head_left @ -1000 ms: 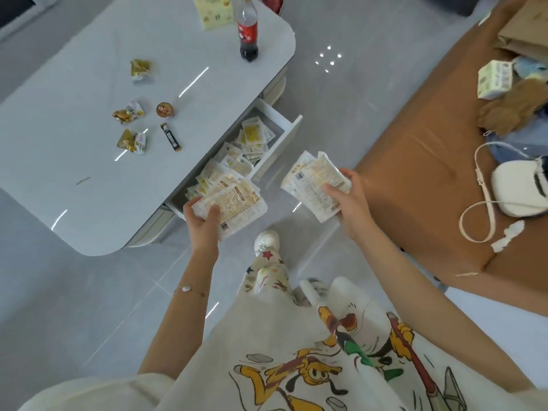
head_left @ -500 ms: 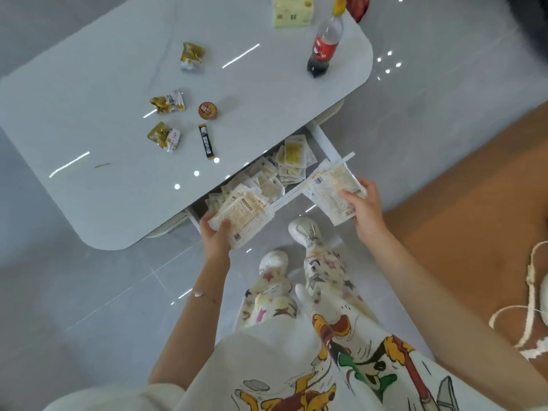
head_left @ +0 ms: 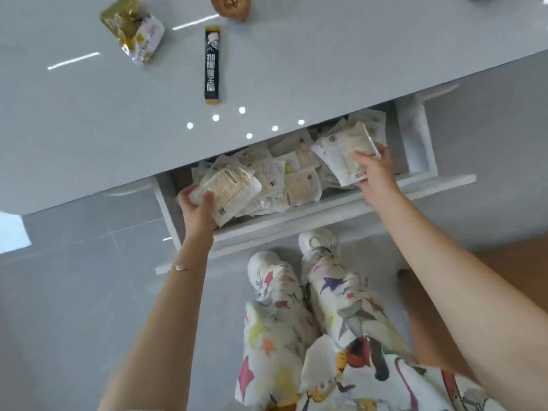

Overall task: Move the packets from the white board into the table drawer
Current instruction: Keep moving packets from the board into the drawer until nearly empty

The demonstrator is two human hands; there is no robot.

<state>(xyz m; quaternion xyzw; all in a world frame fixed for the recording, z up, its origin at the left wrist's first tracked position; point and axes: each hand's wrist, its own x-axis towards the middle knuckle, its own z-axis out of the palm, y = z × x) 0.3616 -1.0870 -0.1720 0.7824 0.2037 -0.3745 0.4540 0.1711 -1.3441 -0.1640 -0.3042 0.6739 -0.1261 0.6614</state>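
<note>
I'm looking down on the drop-off step: both hands are over the open drawer point(head_left: 326, 216), each with a load. The left hand point(head_left: 197, 210) has its fingers and thumb wrapped round a thick stack of packets point(head_left: 229, 186), held at the drawer's left end, just above the front wall. The right hand point(head_left: 376, 170) pinches a second bundle point(head_left: 341, 151) further in, over the right end. Neither load is let go yet, so I call this the moment before release. Next move, as I judge it: lower each bundle onto the pile and loosen the fingers, with the packets flat so they don't fan out over the front wall; glossy pouches like these could slide. The drawer holds a loose heap of pale packets point(head_left: 296, 178), overlapping across most of the width I can see. Its back part is hidden under the table top point(head_left: 89, 129). On that top lie a gold-and-white snack bag point(head_left: 133, 31) and a dark stick sachet point(head_left: 213, 65), apart from the drawer. The white board is out of view, so I can't tell what's left on it.
</note>
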